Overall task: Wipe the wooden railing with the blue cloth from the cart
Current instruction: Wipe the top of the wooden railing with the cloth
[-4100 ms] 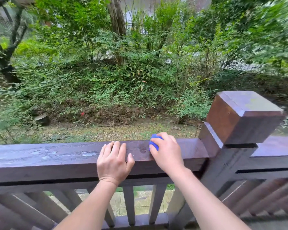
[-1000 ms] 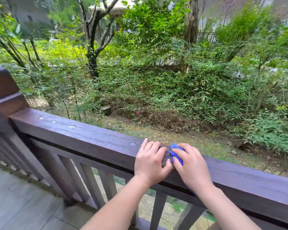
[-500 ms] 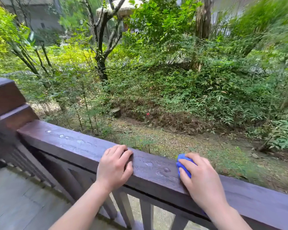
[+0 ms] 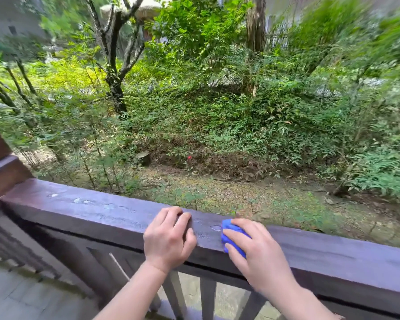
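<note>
A dark brown wooden railing [image 4: 90, 215] runs from the left post down to the lower right. Its top is wet, with water drops on the left stretch. My right hand [image 4: 259, 252] presses a bunched blue cloth [image 4: 232, 234] onto the rail top, and most of the cloth is hidden under the fingers. My left hand [image 4: 169, 236] rests on the rail just left of the cloth, fingers curled over the far edge and holding nothing else. A small drop lies between the two hands.
A square wooden post [image 4: 0, 162] stands at the left end of the rail. Slanted balusters [image 4: 206, 294] fill the space under it, above a grey plank deck [image 4: 16, 296]. Beyond the rail are gravel ground, bushes and trees. No cart is in view.
Over the last half second the gap between my hands has narrowed, with the cloth still on the rail top. The view has swung slightly, so the left post now sits at the frame's edge.
</note>
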A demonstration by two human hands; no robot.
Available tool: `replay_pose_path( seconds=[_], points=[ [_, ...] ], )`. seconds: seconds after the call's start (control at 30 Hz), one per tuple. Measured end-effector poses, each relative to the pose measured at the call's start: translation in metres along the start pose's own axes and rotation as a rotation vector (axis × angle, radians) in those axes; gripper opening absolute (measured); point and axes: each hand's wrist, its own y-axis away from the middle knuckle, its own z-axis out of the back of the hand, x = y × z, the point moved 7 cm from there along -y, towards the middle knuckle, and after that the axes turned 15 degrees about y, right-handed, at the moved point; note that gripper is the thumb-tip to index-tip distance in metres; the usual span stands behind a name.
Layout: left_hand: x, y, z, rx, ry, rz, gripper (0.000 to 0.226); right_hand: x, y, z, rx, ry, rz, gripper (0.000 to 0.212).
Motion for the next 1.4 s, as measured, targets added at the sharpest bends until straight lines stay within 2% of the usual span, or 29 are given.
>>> replay_pose_path(
  seconds=[0.07, 0.17, 0.23, 0.33, 0.4, 0.47, 0.57, 0.63, 0.73, 0.77, 0.93, 1.03, 1.1, 1.23, 1.33, 1.4],
  points=[
    [0.001, 0.001, -0.001, 0.02, 0.028, -0.009, 0.022, -0.005, -0.002, 0.002, 0.017, 0.019, -0.004, 0.023],
    [0.003, 0.001, -0.002, 0.046, 0.04, -0.009, 0.021, -0.02, -0.023, -0.001, 0.066, 0.09, -0.207, 0.022],
    [0.002, 0.0, -0.003, 0.065, 0.052, -0.007, 0.019, -0.005, -0.034, -0.005, 0.078, 0.109, -0.289, 0.024],
    [0.003, -0.002, -0.001, 0.082, 0.054, 0.014, 0.018, 0.035, -0.026, -0.013, 0.037, 0.053, -0.169, 0.023],
    [0.004, -0.002, 0.001, 0.124, 0.046, 0.015, 0.023, 0.037, -0.015, -0.012, 0.034, 0.038, -0.103, 0.024],
    [0.004, -0.001, 0.003, 0.194, 0.045, 0.001, 0.032, 0.018, -0.017, -0.009, 0.042, 0.076, -0.161, 0.023],
    [0.011, -0.001, 0.01, 0.255, 0.053, -0.029, 0.041, 0.004, -0.031, -0.006, 0.015, 0.11, -0.386, 0.019],
    [0.013, -0.002, 0.014, 0.274, 0.045, -0.089, 0.042, 0.027, -0.035, -0.01, -0.015, 0.103, -0.364, 0.017],
    [0.014, -0.001, 0.015, 0.252, 0.038, -0.168, 0.041, 0.056, -0.02, -0.015, -0.005, 0.054, -0.122, 0.023],
    [0.014, 0.0, 0.014, 0.243, 0.032, -0.174, 0.04, 0.051, -0.018, -0.013, 0.007, 0.061, -0.092, 0.025],
    [0.014, 0.0, 0.012, 0.222, 0.011, -0.141, 0.04, -0.003, -0.035, 0.001, 0.003, 0.067, -0.315, 0.019],
    [0.015, 0.001, 0.011, 0.215, 0.018, -0.152, 0.04, -0.023, -0.027, 0.02, -0.117, 0.074, -0.401, 0.018],
    [0.016, 0.002, 0.01, 0.202, 0.017, -0.149, 0.04, -0.049, -0.008, 0.032, -0.159, 0.163, -0.475, 0.022],
    [0.017, 0.002, 0.007, 0.175, 0.013, -0.157, 0.04, -0.096, 0.024, 0.038, -0.098, 0.415, -0.644, 0.019],
    [0.016, 0.003, 0.006, 0.157, 0.021, -0.158, 0.039, -0.068, 0.014, 0.032, -0.147, 0.484, -0.668, 0.012],
    [0.016, 0.003, 0.006, 0.146, 0.023, -0.157, 0.039, -0.021, -0.003, 0.019, -0.135, 0.434, -0.527, 0.016]
  ],
)
